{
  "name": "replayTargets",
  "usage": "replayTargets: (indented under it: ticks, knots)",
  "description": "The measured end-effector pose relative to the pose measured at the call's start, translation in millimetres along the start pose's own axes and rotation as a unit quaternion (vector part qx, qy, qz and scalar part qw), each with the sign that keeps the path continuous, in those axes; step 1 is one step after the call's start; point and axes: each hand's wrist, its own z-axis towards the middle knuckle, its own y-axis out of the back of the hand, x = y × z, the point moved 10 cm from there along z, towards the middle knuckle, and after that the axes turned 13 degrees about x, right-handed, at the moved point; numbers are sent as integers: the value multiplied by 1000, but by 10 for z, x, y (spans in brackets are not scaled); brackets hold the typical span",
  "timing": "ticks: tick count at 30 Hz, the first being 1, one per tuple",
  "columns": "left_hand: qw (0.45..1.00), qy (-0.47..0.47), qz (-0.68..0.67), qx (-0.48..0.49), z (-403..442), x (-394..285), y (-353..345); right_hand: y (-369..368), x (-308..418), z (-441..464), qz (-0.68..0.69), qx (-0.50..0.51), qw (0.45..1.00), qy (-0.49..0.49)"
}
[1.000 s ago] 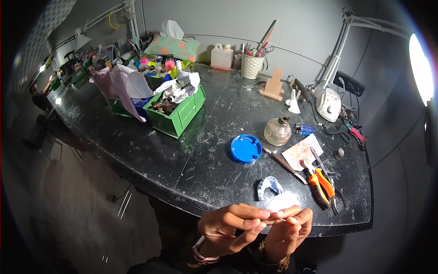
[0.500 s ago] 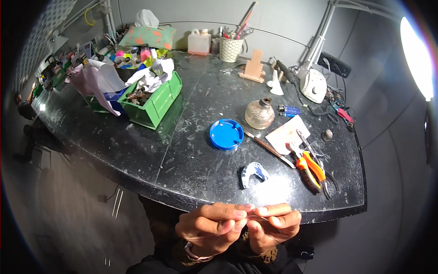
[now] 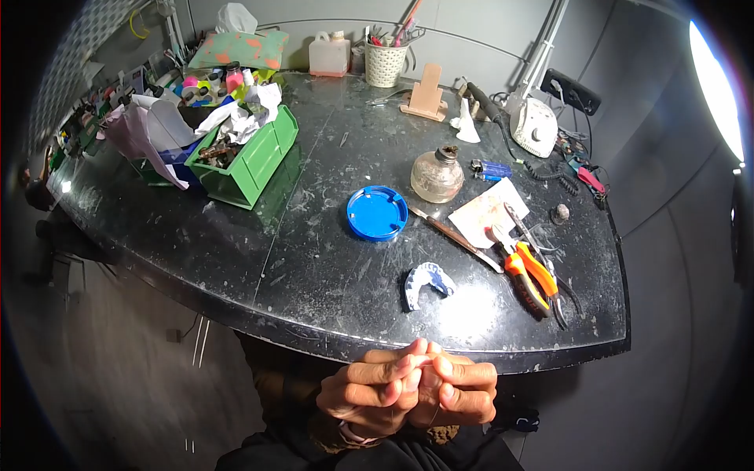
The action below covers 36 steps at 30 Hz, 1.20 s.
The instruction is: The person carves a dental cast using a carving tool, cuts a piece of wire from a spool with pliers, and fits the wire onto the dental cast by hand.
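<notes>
My left hand (image 3: 367,390) and my right hand (image 3: 463,386) meet in front of the bench edge, fingertips pinched close together. Between them they grip a thin wire (image 3: 425,361), mostly covered by the fingers. Just beyond the hands, a U-shaped white and dark-blue dental model (image 3: 426,281) lies on the black bench. To its right rest orange-handled cutting pliers (image 3: 531,275) and, partly under them, metal pliers (image 3: 542,255).
A blue round lid (image 3: 378,213), a glass spirit burner (image 3: 437,177), a brown-handled knife (image 3: 459,239) and a stained tile (image 3: 488,212) lie mid-bench. Blue lighters (image 3: 492,169) sit behind. A green bin (image 3: 255,161) stands left; a lamp (image 3: 716,86) shines at right.
Both hands have drawn closer together, with the fingers bunched round the wire, which shows less now. The bench items appear slightly higher and further left as the view shifted.
</notes>
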Motion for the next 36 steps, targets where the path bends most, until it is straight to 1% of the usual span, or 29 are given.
replayTargets:
  ticks: [1,4,7,8,11,14,17,19,21,23,24,25,27,28,31,34,35,36]
  knots:
    - [1000,-1,-3,-3,8,8,-1,14,-1,-13,-4,-3,1000,2]
    - [988,-16,136,72,64,-48,-122,-14,34,72,-27,20,999,9]
    - [996,-23,79,31,81,3,-47,9,-36,39,-8,6,1000,-17]
    - [997,-19,63,32,75,13,-33,13,-44,51,-12,4,999,-34]
    - [995,-25,76,68,108,-41,-90,-7,24,87,-8,-16,1000,19]
    - [1000,6,-14,-22,-28,63,33,-39,52,114,-62,26,998,-14]
    - [999,0,-42,-28,-33,56,44,-35,46,84,-33,-39,998,-33]
    - [999,5,-35,15,56,88,12,-11,-21,88,-24,-48,997,-63]
    - [998,-11,-12,63,201,55,22,32,-151,156,90,68,988,-104]
    - [992,-46,30,114,351,-74,71,126,-128,325,50,44,993,-100]
    - [981,-79,102,142,400,-153,56,119,-153,364,-41,145,980,-129]
    - [959,-115,194,172,423,-245,1,18,-179,443,-84,217,960,-156]
    - [920,-141,291,219,446,-339,-121,-207,-206,546,-171,355,896,-203]
    - [911,-144,304,239,442,-336,-168,-265,-294,429,-186,404,866,-231]
    - [886,-125,326,304,473,-340,-278,-268,-401,309,-85,371,849,-366]
    - [879,-125,330,321,527,-311,-311,-180,-475,232,-37,350,845,-402]
    - [876,-127,333,326,579,-294,-322,-93,-536,168,-42,347,839,-417]
    - [865,-134,368,315,671,-251,-273,-70,-555,227,-54,341,846,-407]
